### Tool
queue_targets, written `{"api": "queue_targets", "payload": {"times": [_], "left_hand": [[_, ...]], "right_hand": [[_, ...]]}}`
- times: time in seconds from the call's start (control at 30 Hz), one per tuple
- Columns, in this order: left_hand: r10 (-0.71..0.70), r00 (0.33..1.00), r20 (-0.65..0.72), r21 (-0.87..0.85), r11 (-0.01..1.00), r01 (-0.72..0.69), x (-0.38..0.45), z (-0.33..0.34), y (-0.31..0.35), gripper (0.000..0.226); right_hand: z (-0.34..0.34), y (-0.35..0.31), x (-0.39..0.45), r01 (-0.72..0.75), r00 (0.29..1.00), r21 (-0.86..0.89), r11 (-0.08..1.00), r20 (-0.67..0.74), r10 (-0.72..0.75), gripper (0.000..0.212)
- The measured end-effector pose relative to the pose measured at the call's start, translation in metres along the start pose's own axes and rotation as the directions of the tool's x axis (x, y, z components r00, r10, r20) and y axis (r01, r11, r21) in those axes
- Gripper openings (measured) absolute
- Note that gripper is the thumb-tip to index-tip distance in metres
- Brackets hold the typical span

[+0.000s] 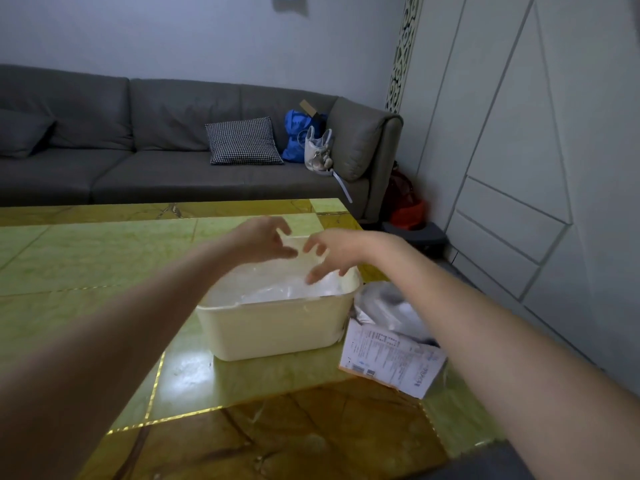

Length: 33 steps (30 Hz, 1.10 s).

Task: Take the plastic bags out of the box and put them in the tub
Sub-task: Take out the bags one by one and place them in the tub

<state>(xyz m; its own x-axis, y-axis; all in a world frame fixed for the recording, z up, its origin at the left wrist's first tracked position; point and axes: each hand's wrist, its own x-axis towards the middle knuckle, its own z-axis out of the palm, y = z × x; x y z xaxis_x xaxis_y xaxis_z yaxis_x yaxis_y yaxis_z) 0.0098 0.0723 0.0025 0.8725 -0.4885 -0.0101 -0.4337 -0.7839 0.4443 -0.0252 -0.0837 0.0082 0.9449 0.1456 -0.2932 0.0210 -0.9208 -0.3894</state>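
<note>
Room: grey fabric sofa [166, 143] along the far wall at 12 o'clock, pale panelled cabinet wall [519, 150] at 2 o'clock.
Surface: glossy green and amber stone-patterned table [86, 271] with thin gold seams, filling the lower view.
Left hand: left hand [263, 239] over the far rim of the tub, at about 11 o'clock from its centre; fingers loosely curled and spread, gripping nothing that shows.
Tub: cream rectangular plastic tub [273, 329] standing on the table near the middle of the view.
Bags in tub: crumpled clear plastic bags [287, 289] lying inside the tub, below both hands.
Right hand: right hand [334, 252] just beside the left one, over the tub's 1 o'clock corner; fingers splayed and pointing down, tips near the bags, contact unclear.
Box: opened cardboard box with a white printed shipping label [391, 358] at 3 o'clock from the tub, touching or nearly touching its right wall.
Bags in box: pale translucent plastic bags bulging out of the box [384, 303].
Sofa items: black-and-white houndstooth cushion [242, 142], blue bag [298, 133], small white handbag [317, 148], all toward the sofa's right end.
</note>
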Motion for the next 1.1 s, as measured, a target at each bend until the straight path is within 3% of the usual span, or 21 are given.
{"api": "queue_targets", "payload": {"times": [0.07, 0.1, 0.27, 0.37, 0.43, 0.5, 0.67, 0.77, 0.83, 1.1], "left_hand": [[0.136, 0.982, -0.134, -0.01, 0.99, -0.138, -0.005, 0.005, 0.025, 0.028], [0.197, 0.972, -0.132, -0.013, 0.98, -0.2, -0.007, 0.009, 0.038, 0.023], [0.371, 0.901, 0.223, -0.008, 0.925, -0.379, -0.019, 0.043, 0.084, 0.045], [0.404, 0.881, 0.244, 0.078, 0.898, -0.433, -0.022, 0.06, 0.094, 0.042], [0.425, 0.891, 0.161, 0.133, 0.885, -0.446, -0.021, 0.064, 0.097, 0.026], [0.424, 0.904, 0.063, 0.116, 0.896, -0.428, -0.019, 0.063, 0.097, 0.019], [0.379, 0.925, 0.017, 0.126, 0.917, -0.378, -0.017, 0.051, 0.097, 0.018], [0.381, 0.924, -0.022, 0.149, 0.915, -0.374, -0.017, 0.051, 0.094, 0.019], [0.389, 0.92, -0.051, 0.148, 0.914, -0.378, -0.018, 0.053, 0.093, 0.018], [0.406, 0.907, -0.109, 0.137, 0.91, -0.391, -0.02, 0.051, 0.096, 0.021]], "right_hand": [[-0.014, 0.006, -0.021, 0.0, 0.995, -0.049, 0.999, -0.097, -0.004, 0.043], [-0.02, 0.012, -0.033, -0.028, 0.99, -0.106, 0.994, -0.138, 0.013, 0.035], [-0.027, 0.055, -0.07, -0.167, 0.981, -0.169, 0.971, -0.132, 0.145, 0.024], [-0.016, 0.073, -0.083, -0.159, 0.986, 0.006, 0.987, -0.057, 0.159, 0.026], [-0.007, 0.074, -0.09, -0.155, 0.988, 0.132, 0.979, 0.024, 0.153, 0.031], [0.004, 0.071, -0.089, -0.158, 0.987, 0.138, 0.978, 0.054, 0.152, 0.039], [0.006, 0.075, -0.085, -0.125, 0.984, 0.1, 0.987, -0.117, 0.136, 0.018], [0.005, 0.075, -0.086, -0.135, 0.975, 0.146, 0.98, -0.158, 0.157, 0.042], [0.009, 0.077, -0.088, -0.118, 0.976, 0.203, 0.972, -0.159, 0.151, 0.045], [0.015, 0.087, -0.1, -0.189, 0.979, 0.229, 0.955, 0.115, 0.166, 0.018]]}}
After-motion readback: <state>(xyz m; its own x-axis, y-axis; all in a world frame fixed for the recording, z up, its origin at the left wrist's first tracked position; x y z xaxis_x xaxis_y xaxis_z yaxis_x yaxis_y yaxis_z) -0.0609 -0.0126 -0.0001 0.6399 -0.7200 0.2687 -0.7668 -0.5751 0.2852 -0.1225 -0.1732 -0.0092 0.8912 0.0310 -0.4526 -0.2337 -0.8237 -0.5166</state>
